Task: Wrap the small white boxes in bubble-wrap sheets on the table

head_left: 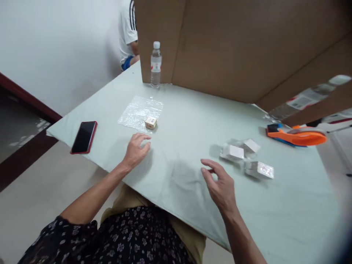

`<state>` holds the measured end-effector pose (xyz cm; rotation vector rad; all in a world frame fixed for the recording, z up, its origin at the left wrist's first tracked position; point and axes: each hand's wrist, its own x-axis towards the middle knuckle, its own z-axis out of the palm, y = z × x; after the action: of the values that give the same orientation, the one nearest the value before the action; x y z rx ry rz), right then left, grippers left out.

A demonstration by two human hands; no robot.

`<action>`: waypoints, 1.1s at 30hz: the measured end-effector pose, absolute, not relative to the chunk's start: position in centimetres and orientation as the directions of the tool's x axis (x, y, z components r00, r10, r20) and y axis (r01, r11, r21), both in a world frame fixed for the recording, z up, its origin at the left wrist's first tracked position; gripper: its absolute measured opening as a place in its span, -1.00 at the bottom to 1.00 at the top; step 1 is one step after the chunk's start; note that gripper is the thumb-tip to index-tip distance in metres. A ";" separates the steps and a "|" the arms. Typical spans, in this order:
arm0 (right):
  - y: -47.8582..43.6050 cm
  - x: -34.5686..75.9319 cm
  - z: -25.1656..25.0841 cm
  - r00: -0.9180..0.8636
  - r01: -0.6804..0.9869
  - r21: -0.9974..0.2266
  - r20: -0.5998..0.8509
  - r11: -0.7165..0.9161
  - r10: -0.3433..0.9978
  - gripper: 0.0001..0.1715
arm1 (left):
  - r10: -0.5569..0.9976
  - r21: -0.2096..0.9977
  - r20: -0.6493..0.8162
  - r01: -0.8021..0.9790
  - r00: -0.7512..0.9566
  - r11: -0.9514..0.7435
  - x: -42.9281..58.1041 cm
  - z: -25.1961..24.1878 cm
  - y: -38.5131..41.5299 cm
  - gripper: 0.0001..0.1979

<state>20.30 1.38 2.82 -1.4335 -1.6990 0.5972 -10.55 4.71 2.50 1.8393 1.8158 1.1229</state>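
Observation:
My left hand (137, 149) is open above the table, its thumb and fingers apart with nothing between them. Just beyond its fingertips a small printed box (151, 123) rests on the near right part of a flat bubble wrap sheet (136, 112). My right hand (220, 183) hovers over the table's middle, also empty, thumb and index finger spaced apart. To its right lie several small wrapped boxes: one wrapped box (233, 152) closest to the hand, another wrapped box (250, 146) behind it, and a third wrapped box (260, 170) nearer to me.
A phone (84, 137) lies at the left edge. One water bottle (156, 66) stands by the cardboard partition (214, 47); another water bottle (305, 99) is at the right. Beside it is an orange tape dispenser (299, 136). A person (128, 33) sits behind the partition.

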 end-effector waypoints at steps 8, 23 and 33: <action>15.7 5.5 2.2 -0.344 0.658 -0.640 0.213 0.396 0.915 -0.41 | 0.960 0.344 0.281 0.936 -0.023 -0.079 -16.8 1.1 10.0 -0.70; 13.6 9.6 5.4 -0.284 0.535 -0.764 0.241 0.361 0.928 -0.53 | 0.755 -0.070 0.273 0.795 0.596 -0.602 -11.7 1.5 7.8 -0.83; 3.3 14.7 2.9 -0.297 0.611 -0.725 0.160 0.316 0.941 -0.64 | 0.737 0.063 0.291 0.756 0.610 -0.651 -4.3 1.0 -2.6 -0.94</action>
<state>14.70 3.31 2.92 -1.3668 -2.0095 0.7419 -4.31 -2.57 1.02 2.8780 1.3360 0.4714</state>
